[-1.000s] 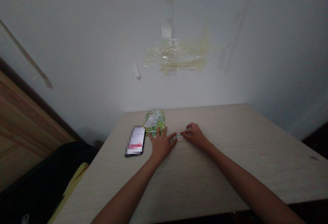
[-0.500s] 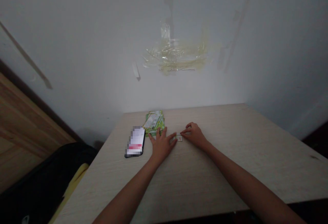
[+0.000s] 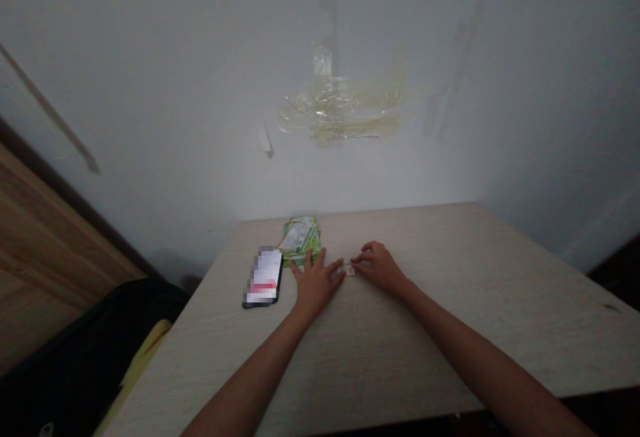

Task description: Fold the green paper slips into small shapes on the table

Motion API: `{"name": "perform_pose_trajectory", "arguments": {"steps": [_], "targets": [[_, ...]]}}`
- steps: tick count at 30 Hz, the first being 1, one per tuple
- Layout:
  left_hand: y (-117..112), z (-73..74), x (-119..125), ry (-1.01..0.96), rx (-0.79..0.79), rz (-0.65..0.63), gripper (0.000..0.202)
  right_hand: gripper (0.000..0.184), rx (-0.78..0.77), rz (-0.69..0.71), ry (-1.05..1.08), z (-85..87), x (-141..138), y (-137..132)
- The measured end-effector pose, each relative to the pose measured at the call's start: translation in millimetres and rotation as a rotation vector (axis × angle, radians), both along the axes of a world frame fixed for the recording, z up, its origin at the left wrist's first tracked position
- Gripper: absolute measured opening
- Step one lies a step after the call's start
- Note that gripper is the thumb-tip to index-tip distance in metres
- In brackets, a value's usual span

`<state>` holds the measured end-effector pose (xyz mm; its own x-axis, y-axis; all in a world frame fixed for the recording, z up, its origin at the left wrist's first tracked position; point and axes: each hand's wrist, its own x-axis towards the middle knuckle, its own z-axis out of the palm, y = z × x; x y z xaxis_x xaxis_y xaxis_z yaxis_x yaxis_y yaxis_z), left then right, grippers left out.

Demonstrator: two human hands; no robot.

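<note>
A small pale square piece (image 3: 350, 270) with a reddish mark lies on the table between my two hands; its exact kind is too small to make out. My left hand (image 3: 315, 285) rests with fingers spread, its thumb and index finger at the left edge of the square. Its other fingertips touch the lower edge of a stack of green and white printed packets (image 3: 301, 236). From the right, my right hand (image 3: 381, 266) meets the square's right edge with thumb and fingertips pinched together.
A phone (image 3: 264, 276) with a lit, blurred screen lies left of my left hand. The wooden table (image 3: 425, 357) meets a wall (image 3: 200, 90) patched with clear tape (image 3: 345, 107). A dark bag-like thing (image 3: 100, 344) and yellow cloth (image 3: 143, 364) are beyond the left edge.
My right hand's fingertips have shifted very slightly left, closer onto the small square. My left hand, the phone and the packets stay where they were.
</note>
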<state>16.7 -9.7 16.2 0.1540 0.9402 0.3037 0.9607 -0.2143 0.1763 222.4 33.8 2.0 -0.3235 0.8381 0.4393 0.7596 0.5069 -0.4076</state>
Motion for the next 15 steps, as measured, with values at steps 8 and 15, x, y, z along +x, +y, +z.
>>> {"name": "perform_pose_trajectory", "arguments": {"steps": [8, 15], "targets": [[1.6, -2.7, -1.5, -0.039, 0.006, -0.012, 0.034, 0.030, 0.029, 0.065, -0.034, 3.3, 3.1, -11.5], [0.3, 2.0, -1.5, -0.083, -0.033, -0.041, 0.028, 0.025, 0.063, 0.075, 0.002, -2.1, 5.6, -6.1]]}}
